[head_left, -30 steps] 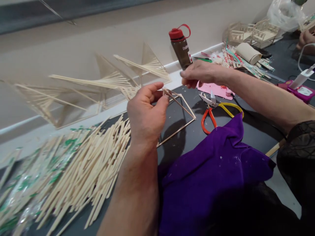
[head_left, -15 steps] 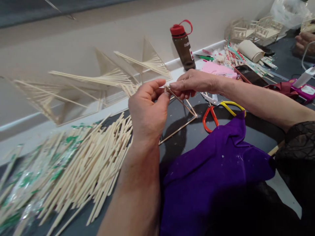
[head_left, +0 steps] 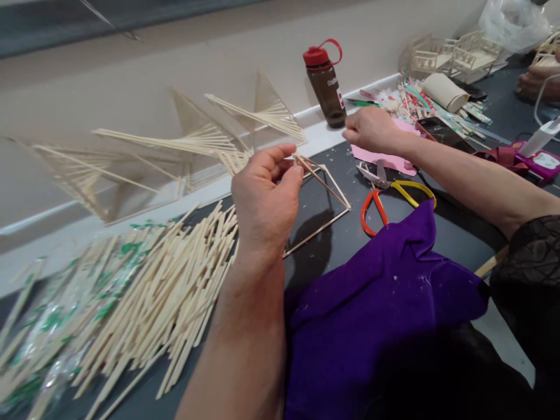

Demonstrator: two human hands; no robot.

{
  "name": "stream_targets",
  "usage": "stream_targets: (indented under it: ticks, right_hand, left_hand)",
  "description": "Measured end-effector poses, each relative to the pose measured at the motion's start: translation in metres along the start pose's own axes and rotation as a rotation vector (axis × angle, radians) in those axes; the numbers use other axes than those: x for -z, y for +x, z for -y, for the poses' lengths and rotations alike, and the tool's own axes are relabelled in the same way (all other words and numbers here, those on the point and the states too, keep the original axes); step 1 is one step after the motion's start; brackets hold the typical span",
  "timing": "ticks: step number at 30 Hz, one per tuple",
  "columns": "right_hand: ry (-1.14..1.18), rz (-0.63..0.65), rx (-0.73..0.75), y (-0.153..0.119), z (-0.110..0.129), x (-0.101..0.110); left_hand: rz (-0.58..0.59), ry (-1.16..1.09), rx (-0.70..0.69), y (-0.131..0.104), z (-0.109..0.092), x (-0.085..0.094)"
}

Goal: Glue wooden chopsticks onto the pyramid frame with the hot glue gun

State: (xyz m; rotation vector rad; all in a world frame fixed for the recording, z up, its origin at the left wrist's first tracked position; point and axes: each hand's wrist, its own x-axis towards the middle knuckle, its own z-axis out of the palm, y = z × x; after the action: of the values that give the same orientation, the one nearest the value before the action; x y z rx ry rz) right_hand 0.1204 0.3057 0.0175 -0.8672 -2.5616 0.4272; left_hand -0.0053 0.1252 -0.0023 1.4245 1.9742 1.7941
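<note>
My left hand (head_left: 268, 195) pinches the upper end of a frame of thin wooden sticks (head_left: 335, 189) between thumb and forefinger. The frame's joined corners lie on the dark table, and part of it is hidden behind the hand. My right hand (head_left: 373, 129) is closed above a pink sheet (head_left: 387, 161), apart from the frame; whatever its fingers hold, if anything, is hidden. Just below it lie scissors (head_left: 380, 182) with one red and one yellow handle. A heap of loose wooden sticks (head_left: 175, 291) spreads to the left of my left forearm.
Fan-shaped stick models (head_left: 175, 140) stand against the wall. A brown bottle (head_left: 326, 87) with a red lid stands behind my hands. Purple cloth (head_left: 376, 297) covers the near edge. At right are a phone (head_left: 446, 137), a glue gun (head_left: 540, 140) and another person's hand (head_left: 536, 84).
My right hand has let go of the stick frame's top and moved right, to above the pink sheet. My left hand keeps its pinch, almost in the same place.
</note>
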Motion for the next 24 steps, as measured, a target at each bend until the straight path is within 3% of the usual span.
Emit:
stream_targets:
  ticks: [2,5,9,12,20,24]
  right_hand:
    - [-0.112,0.032,-0.056,0.002,-0.018,-0.001]
    - [-0.024,0.208,0.006,-0.005,-0.028,0.000]
    - [0.220,0.468,0.191,-0.020,-0.008,0.003]
    - [0.241,0.573,0.260,-0.024,0.011,0.000]
    - [0.220,0.586,0.282,-0.024,0.022,-0.016]
    - [0.322,0.396,0.176,-0.024,0.021,-0.008]
  left_hand:
    - [-0.004,-0.004,0.006,0.000,0.000,0.000]
    - [-0.013,0.008,0.013,0.001,0.001,0.001]
    - [-0.012,0.019,0.023,0.001,0.000,0.002]
    - [-0.003,0.025,0.038,0.000,-0.001,0.001]
    - [0.025,0.032,0.041,0.001,0.002,0.002]
    - [0.032,0.047,0.039,0.001,0.003,0.003]
